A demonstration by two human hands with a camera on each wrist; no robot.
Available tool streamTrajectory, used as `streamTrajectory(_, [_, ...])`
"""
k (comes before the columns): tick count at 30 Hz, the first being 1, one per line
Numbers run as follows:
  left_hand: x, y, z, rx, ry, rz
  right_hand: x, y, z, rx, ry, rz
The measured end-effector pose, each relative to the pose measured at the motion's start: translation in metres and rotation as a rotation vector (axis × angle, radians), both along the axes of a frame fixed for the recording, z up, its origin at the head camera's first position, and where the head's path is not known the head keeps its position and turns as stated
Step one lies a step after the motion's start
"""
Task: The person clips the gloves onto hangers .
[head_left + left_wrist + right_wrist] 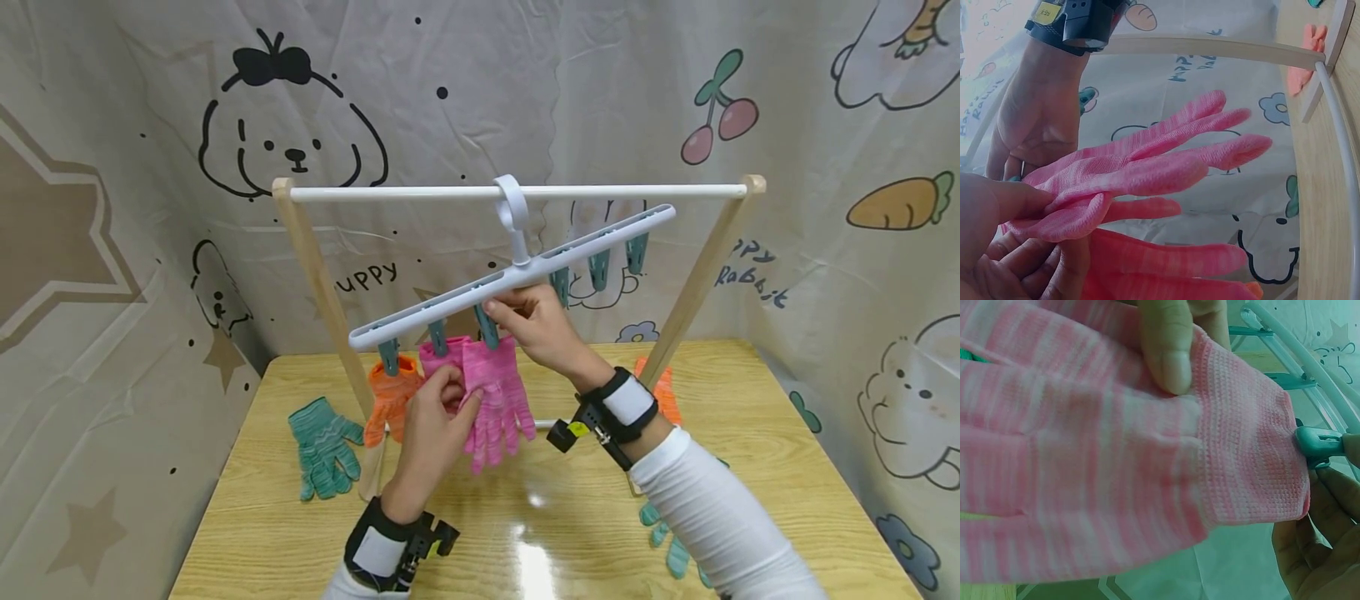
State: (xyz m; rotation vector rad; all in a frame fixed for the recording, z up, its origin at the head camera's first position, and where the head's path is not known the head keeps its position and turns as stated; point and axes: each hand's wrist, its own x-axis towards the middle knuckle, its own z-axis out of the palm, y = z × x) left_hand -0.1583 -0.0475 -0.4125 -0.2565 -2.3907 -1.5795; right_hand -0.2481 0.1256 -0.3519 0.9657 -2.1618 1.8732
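A pink knitted glove (497, 392) hangs fingers down under the tilted white hanger (442, 310). My left hand (437, 425) pinches it near the cuff between thumb and fingers. With thumb and fingertips, my right hand (542, 329) grips a teal clip (487, 327) at the hanger's middle; in the right wrist view this clip (1319, 441) sits at the edge of the cuff (1250, 434). Just left hangs a second pink glove (441, 357) under another clip, partly hidden by my left hand. An orange glove (392, 396) hangs from the leftmost clip.
The hanger hooks over a white rail (390, 193) on a wooden-legged stand. Bare teal clips (598, 270) hang at its right. On the table (247, 500) lie a green glove (324, 448) at left, another (675, 554) partly under my right sleeve, and something orange (666, 396) behind the right leg.
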Motion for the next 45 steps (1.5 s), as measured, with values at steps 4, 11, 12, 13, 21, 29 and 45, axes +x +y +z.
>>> streamTrajectory(4, [0.000,0.001,0.003,0.000,0.010,0.006,0.000,-0.001,0.000,-0.004,0.002,0.000])
streamTrajectory(11, [0.000,0.003,0.007,0.021,0.008,-0.008,0.000,-0.003,0.000,0.007,0.010,-0.027])
streamTrajectory(12, [0.000,0.004,0.007,0.025,0.007,-0.008,0.000,-0.003,0.000,0.006,0.008,-0.027])
streamTrajectory(13, [0.000,0.004,0.008,0.028,0.008,-0.008,0.000,-0.004,0.000,0.006,0.008,-0.027])
streamTrajectory(21, [0.000,0.007,0.013,0.053,0.020,-0.015,0.000,-0.004,-0.001,0.014,0.016,-0.038])
streamTrajectory(29, [0.000,0.008,0.015,0.055,0.012,-0.025,0.000,-0.005,-0.002,0.014,0.020,-0.031])
streamTrajectory(45, [0.000,0.008,0.016,0.042,0.011,-0.023,-0.001,-0.006,-0.005,-0.031,0.001,0.002])
